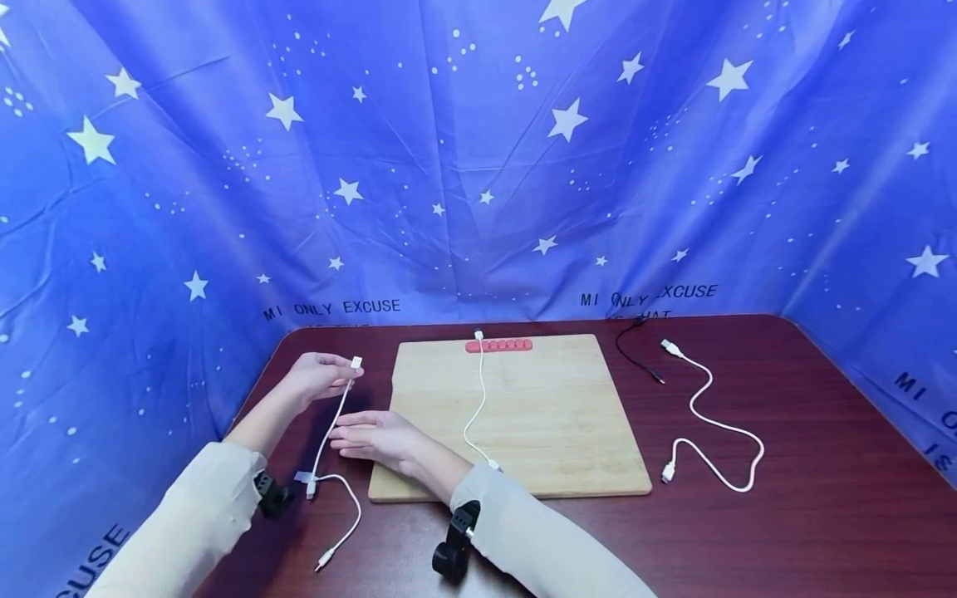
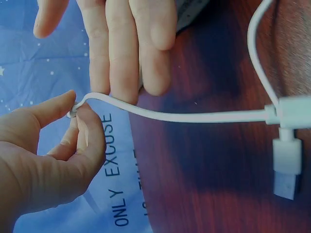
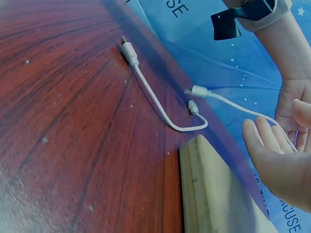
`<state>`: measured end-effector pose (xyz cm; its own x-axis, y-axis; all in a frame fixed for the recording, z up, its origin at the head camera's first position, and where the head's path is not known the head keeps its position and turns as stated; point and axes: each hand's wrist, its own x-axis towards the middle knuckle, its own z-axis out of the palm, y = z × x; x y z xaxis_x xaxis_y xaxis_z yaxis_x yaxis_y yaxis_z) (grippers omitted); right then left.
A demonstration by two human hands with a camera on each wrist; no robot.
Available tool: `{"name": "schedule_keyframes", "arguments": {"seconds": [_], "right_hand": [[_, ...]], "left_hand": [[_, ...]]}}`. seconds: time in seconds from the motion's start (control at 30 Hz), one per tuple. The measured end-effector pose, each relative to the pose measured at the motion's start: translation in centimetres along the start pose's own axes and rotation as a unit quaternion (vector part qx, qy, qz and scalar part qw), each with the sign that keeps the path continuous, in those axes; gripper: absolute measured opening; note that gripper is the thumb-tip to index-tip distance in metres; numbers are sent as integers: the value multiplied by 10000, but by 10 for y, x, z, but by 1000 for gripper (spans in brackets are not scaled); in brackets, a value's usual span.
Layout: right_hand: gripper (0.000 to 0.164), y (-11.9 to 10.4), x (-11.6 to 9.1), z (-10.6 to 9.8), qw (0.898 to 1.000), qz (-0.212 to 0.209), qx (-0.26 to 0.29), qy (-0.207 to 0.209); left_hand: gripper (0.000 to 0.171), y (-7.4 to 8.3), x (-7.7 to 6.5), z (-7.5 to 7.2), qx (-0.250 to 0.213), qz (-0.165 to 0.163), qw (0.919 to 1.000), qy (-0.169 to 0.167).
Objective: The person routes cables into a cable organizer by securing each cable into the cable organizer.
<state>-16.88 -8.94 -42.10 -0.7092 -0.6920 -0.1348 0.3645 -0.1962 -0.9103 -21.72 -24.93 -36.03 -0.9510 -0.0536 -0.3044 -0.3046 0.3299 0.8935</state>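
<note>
My left hand [image 1: 321, 378] pinches the upper end of a white cable [image 1: 333, 422], close to its pale USB plug [image 1: 356, 363]. From there the cable runs down, and its lower plug [image 3: 199, 91] hangs near the table's left side. My right hand [image 1: 381, 438] reaches across the board's left edge with its fingers extended. In the left wrist view the cable passes by these fingertips [image 2: 158, 80]; whether they touch it I cannot tell. A short white cable [image 1: 355, 498] lies curved on the table below, its upper end near the hanging plug.
A wooden board [image 1: 553, 415] lies mid-table, with a red cable clip strip [image 1: 508, 345] at its far edge. One white cable [image 1: 482, 390] stretches from the strip down the board. Right of it lie a black cable [image 1: 634, 359] and a longer white cable [image 1: 748, 433].
</note>
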Motion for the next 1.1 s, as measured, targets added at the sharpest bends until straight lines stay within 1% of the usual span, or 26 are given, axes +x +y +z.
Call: {"name": "schedule_keyframes", "arguments": {"seconds": [0.1,0.23,0.33,0.47,0.57,0.77,0.83,0.97,1.1], "right_hand": [[35,-1,0,-3,9999,-130,44,71],[33,-1,1,-7,9991,-262,191,291],[32,-2,0,-10,9978,-323,329,472],[33,-3,-2,-18,9968,-407,407,562],[35,-3,-5,-26,9968,-432,359,567],[37,-4,-13,-40,9977,-374,198,531],[37,-6,-16,-44,9979,-318,156,543],[34,-8,-23,-50,9977,-177,71,650],[33,-9,-30,-55,9975,-28,51,697]], "left_hand": [[36,4,2,4,-151,18,9999,-32],[32,10,4,9,-369,70,9991,-204],[37,14,5,12,-449,68,9983,-367],[43,18,9,18,-633,-32,9964,-561],[41,22,12,20,-860,-79,9938,-695],[23,24,16,23,-1303,-101,9875,-882],[20,26,17,26,-1409,-74,9852,-972],[22,27,18,32,-1528,-56,9826,-1058],[23,29,20,37,-1534,-34,9819,-1114]]}}
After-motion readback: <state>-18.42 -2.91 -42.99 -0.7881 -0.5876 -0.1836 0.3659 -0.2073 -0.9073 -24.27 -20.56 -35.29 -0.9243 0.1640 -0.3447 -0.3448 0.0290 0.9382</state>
